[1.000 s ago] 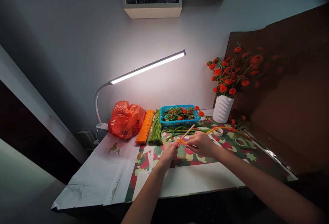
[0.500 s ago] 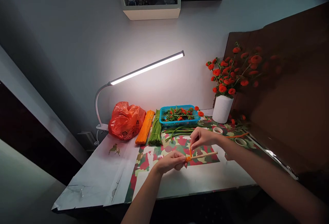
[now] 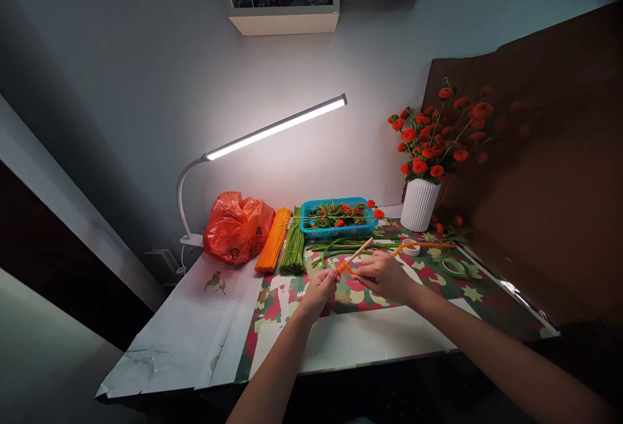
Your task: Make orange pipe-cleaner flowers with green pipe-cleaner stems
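My left hand [image 3: 321, 289] is closed on the near end of a thin wooden stick [image 3: 361, 250], which points up and to the right. Orange pipe cleaner [image 3: 428, 244] is coiled around the stick just beyond my left fingertips. Close by on the right, my right hand [image 3: 387, 276] pinches the pipe cleaner, and its long tail runs out past my knuckles to the right. Both hands are above the camouflage-patterned table cover [image 3: 350, 299].
Behind my hands lie loose green stems [image 3: 335, 249], an orange bundle [image 3: 273, 242] and a green bundle [image 3: 293, 245]. A blue basket [image 3: 338, 232] holds red flowers. Also there are a red plastic bag [image 3: 238, 226], a white vase [image 3: 419, 206], tape rolls [image 3: 453, 267] and a lamp [image 3: 277, 128].
My right hand has come down from above the stick to its right side, drawing the pipe cleaner. The stick has swung from nearly level to slanting upward, and my left hand has shifted slightly left and up.
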A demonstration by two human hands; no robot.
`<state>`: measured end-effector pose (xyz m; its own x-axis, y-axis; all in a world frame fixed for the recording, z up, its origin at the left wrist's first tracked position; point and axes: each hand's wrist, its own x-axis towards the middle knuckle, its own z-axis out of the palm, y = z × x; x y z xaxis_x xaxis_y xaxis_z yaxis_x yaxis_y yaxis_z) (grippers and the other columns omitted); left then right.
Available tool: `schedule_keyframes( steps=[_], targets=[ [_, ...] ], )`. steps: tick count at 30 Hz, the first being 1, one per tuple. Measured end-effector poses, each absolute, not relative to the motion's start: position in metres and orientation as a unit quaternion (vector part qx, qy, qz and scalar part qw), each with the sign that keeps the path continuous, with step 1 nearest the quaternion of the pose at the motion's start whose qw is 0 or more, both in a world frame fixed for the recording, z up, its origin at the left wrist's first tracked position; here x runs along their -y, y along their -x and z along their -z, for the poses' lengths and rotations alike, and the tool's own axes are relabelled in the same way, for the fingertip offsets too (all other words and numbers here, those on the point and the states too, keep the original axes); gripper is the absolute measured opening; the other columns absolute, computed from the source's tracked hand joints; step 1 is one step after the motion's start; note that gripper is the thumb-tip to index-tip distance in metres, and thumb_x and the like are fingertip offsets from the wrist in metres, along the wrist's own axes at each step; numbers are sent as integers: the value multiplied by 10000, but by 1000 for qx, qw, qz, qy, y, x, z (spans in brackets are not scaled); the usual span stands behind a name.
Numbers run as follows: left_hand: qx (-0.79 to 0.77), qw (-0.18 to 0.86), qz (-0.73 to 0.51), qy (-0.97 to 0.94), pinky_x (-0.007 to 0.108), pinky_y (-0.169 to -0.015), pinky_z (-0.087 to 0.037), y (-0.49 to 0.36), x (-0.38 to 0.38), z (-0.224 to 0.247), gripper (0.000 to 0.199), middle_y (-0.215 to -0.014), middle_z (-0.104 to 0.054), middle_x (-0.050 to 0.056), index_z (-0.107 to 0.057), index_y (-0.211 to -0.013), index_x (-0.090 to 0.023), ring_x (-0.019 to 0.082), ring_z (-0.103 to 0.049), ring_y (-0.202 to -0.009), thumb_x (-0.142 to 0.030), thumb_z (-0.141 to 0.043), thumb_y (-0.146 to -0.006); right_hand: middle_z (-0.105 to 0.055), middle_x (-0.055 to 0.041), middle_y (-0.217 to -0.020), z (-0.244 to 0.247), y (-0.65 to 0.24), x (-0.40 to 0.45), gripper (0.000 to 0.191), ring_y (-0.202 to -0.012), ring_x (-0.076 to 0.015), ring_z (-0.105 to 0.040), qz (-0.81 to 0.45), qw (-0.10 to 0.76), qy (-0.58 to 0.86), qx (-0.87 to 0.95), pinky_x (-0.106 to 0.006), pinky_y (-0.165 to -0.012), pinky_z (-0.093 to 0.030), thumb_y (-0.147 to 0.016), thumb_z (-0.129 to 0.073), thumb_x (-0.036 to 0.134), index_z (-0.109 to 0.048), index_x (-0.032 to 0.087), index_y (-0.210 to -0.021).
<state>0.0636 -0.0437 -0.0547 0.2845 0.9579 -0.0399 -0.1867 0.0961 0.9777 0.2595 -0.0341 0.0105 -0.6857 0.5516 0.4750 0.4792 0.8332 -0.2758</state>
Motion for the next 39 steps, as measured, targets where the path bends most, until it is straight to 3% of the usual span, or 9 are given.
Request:
schedule_keyframes(
  steps=[5, 9, 15, 18, 22, 24, 27, 31, 39],
  targets=[
    [-267, 711, -395, -518, 205, -400, -100, -57, 49, 50, 447, -425, -211, -126, -462, -667, -167, 35, -124, -377, -587, -601, -735, -588, -25, -568, 1, -270, 18, 400, -472, -104, -422, -345, 303, 291, 839, -235, -444, -270, -835, -551, 491, -732, 152, -722],
    [-271, 710, -292, -580, 220, -412, -109, -54, 55, 44, 442, -412, -245, -110, -517, -681, -144, 42, -146, -379, -573, -559, -779, -590, -21, -537, -3, -283, -2, 379, -486, -103, -462, -431, 267, 288, 812, -218, -447, -314, -712, -683, 502, -747, 128, -703],
    [-370, 587, -215, -687, 237, -421, -122, -57, 56, 41, 504, -456, -301, -84, -574, -696, -132, 53, -220, -409, -626, -508, -773, -619, -28, -548, -14, -286, -4, 329, -509, -114, -511, -367, 200, 277, 865, -212, -453, -335, -704, -702, 470, -737, 144, -673],
    [-445, 536, -277, -662, 225, -403, -125, -62, 51, 48, 514, -454, -305, -88, -532, -682, -156, 55, -244, -385, -663, -486, -755, -614, -31, -556, -12, -278, 9, 309, -528, -117, -512, -213, 254, 296, 896, -229, -507, -339, -785, -641, 411, -699, 163, -610],
    [-435, 615, -380, -537, 201, -372, -80, -65, 46, 56, 495, -419, -205, -131, -441, -691, -195, 41, -125, -348, -681, -531, -710, -626, -41, -595, 1, -267, 28, 332, -573, -132, -518, -68, 321, 300, 896, -275, -616, -349, -881, -523, 344, -687, 179, -644],
    [-382, 665, -417, -488, 190, -369, -65, -65, 45, 56, 491, -426, -174, -141, -413, -687, -199, 36, -82, -368, -658, -587, -688, -612, -41, -572, 9, -265, 32, 375, -555, -131, -494, -93, 354, 317, 875, -282, -611, -342, -902, -487, 358, -683, 173, -641],
    [-308, 717, -411, -471, 186, -370, -70, -62, 47, 53, 458, -434, -175, -137, -413, -685, -193, 38, -85, -380, -603, -616, -710, -539, -15, -488, 18, -269, 26, 441, -480, -112, -410, -267, 376, 344, 818, -259, -509, -308, -873, -503, 469, -688, 155, -626],
    [-267, 747, -310, -524, 197, -393, -92, -59, 55, 45, 417, -446, -192, -123, -452, -683, -176, 43, -110, -396, -563, -589, -758, -537, 5, -517, 19, -283, 5, 400, -465, -85, -377, -450, 298, 321, 778, -221, -441, -255, -720, -654, 532, -730, 140, -694],
    [-412, 563, -243, -674, 236, -398, -118, -63, 54, 47, 493, -441, -292, -86, -551, -683, -154, 55, -226, -374, -636, -496, -770, -510, 9, -473, -3, -295, -5, 354, -471, -89, -396, -399, 237, 347, 815, -225, -449, -269, -674, -709, 469, -691, 131, -568]
  ],
)
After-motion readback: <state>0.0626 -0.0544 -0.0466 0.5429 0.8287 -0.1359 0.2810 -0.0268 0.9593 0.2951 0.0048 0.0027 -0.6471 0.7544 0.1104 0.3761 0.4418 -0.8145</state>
